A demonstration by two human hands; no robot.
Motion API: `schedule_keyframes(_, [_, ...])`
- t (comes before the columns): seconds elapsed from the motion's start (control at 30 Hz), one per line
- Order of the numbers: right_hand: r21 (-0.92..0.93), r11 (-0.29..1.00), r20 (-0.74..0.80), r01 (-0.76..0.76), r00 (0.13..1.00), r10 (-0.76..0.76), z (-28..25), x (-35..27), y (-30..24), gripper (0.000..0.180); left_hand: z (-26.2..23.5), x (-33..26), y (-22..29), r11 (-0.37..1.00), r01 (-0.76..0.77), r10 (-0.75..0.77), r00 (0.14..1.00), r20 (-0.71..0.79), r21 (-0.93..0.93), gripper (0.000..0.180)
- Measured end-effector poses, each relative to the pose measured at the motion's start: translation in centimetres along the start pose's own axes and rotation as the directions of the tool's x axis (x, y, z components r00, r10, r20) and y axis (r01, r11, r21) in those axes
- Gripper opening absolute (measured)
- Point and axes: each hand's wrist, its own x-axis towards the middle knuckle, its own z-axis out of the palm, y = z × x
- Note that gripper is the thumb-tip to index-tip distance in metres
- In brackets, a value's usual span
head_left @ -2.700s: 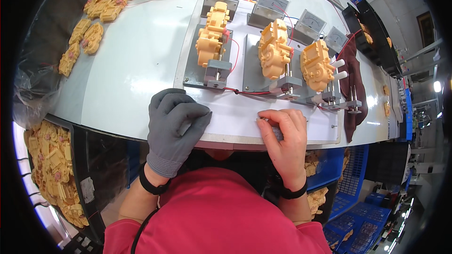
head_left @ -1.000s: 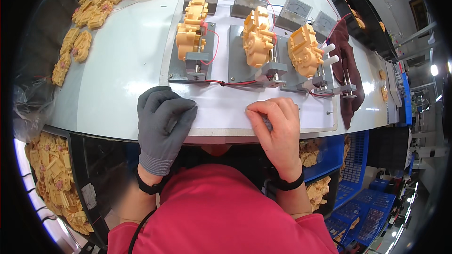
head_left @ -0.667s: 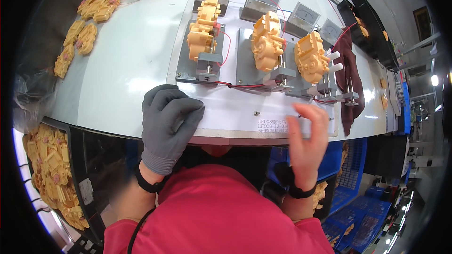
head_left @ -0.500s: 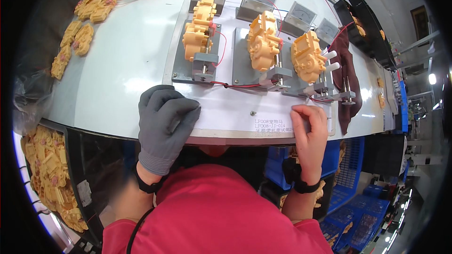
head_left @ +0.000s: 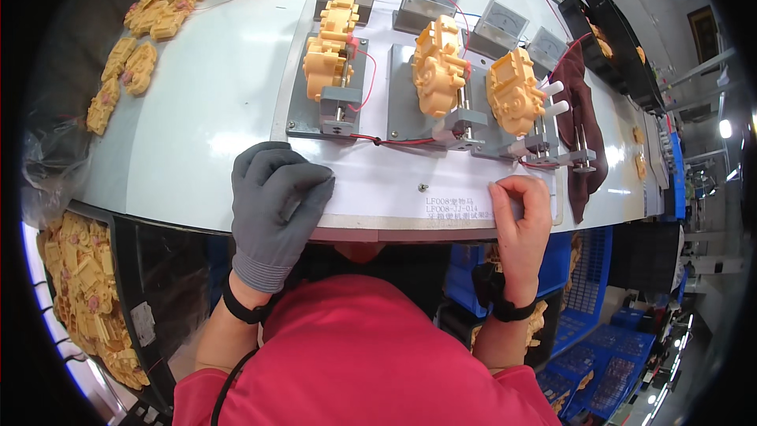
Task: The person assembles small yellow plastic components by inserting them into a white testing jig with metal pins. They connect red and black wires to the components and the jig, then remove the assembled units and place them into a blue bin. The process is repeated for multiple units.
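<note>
While the gloved left hand (head_left: 276, 201) lies flat, grip empty, on the white worktop (head_left: 197, 110), the bare right hand (head_left: 522, 217) curls empty-fingered at the test board (head_left: 394, 181) edge; steadying both before touching the clamped yellow gearboxes (head_left: 438, 67) seems wise.

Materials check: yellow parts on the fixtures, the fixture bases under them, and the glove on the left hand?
Yellow gearbox housings: likely moulded plastic, uniform matte yellow with crisp ribs. Fixture bases: look like metal plate, flat dull grey with sharp edges; painted plastic can't be excluded. Glove on the left hand: knitted fabric, grey, with a ribbed cuff; any coating can't be told. The right hand is bare.
</note>
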Motion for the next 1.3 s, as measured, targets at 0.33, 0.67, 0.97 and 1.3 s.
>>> schedule_keyframes(0.33, [-0.041,0.998,-0.024,0.045,0.999,-0.046,0.1,-0.3,0.1,0.011,0.0,0.0,0.0,1.000,0.013,-0.013,1.000,0.015,0.003,0.016])
schedule_keyframes(0.67, [-0.008,1.000,-0.009,0.006,1.000,-0.006,-0.2,-0.3,-0.2,0.011,0.0,0.0,0.0,1.000,-0.001,0.001,1.000,0.015,-0.007,0.017])
schedule_keyframes(0.97, [-0.008,1.000,0.048,0.018,0.999,-0.017,-0.6,-0.1,0.4,0.009,0.1,-0.1,-0.2,1.000,-0.003,0.003,1.000,0.011,-0.010,0.016])
schedule_keyframes(1.3, [0.083,0.995,-0.130,0.047,0.991,-0.036,-0.7,-0.8,-0.8,0.017,0.0,0.0,0.0,0.999,-0.019,0.019,1.000,-0.012,-0.028,0.016])
